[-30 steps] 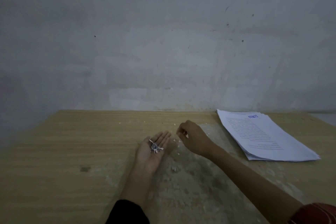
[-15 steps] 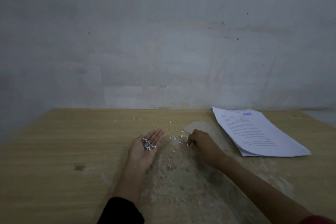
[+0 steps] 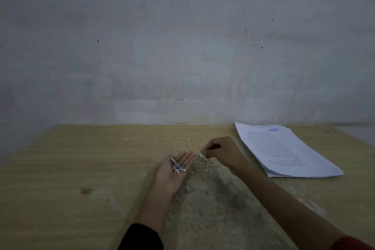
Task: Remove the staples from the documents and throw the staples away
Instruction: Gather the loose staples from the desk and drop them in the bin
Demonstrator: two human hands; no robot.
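Left hand (image 3: 172, 176) lies palm up on the wooden table (image 3: 81, 158), fingers straight, and in the palm sits a little heap of staples (image 3: 177, 167) mixed with white shreds. Right hand (image 3: 223, 152) is just past those fingertips, fingers curled, pinching a tiny white scrap (image 3: 203, 150), with loose paper bits (image 3: 207, 163) scattered on the tabletop between the two hands. Off to the right, by the grey wall (image 3: 182, 46), the stack of documents (image 3: 284, 148) lies flat, touched by neither hand
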